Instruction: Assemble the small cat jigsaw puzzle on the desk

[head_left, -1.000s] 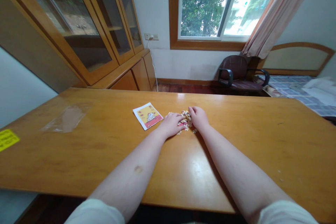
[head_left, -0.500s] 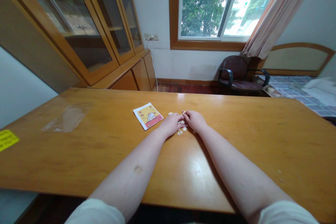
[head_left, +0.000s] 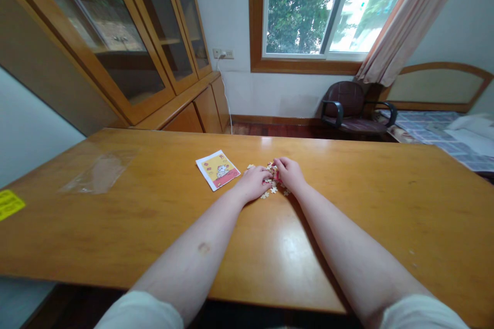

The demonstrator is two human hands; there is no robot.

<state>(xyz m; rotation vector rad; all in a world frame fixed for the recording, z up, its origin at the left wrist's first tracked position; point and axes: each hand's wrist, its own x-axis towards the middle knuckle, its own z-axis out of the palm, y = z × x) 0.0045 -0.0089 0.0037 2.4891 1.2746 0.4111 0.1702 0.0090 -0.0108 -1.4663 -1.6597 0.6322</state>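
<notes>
We could be scattering the loose puzzle pieces (head_left: 273,189), lying right of the picture card (head_left: 221,170), if our fingers are pushing too hard through the heap; a careless left wrist could also be nudging the card askew. Our left hand (head_left: 252,183) is resting palm-down just right of the card, fingers a little spread over pieces. Our right hand (head_left: 292,175) is bending inward farther right of the card, fingertips gathered, though we cannot tell whether they are pinching anything.
</notes>
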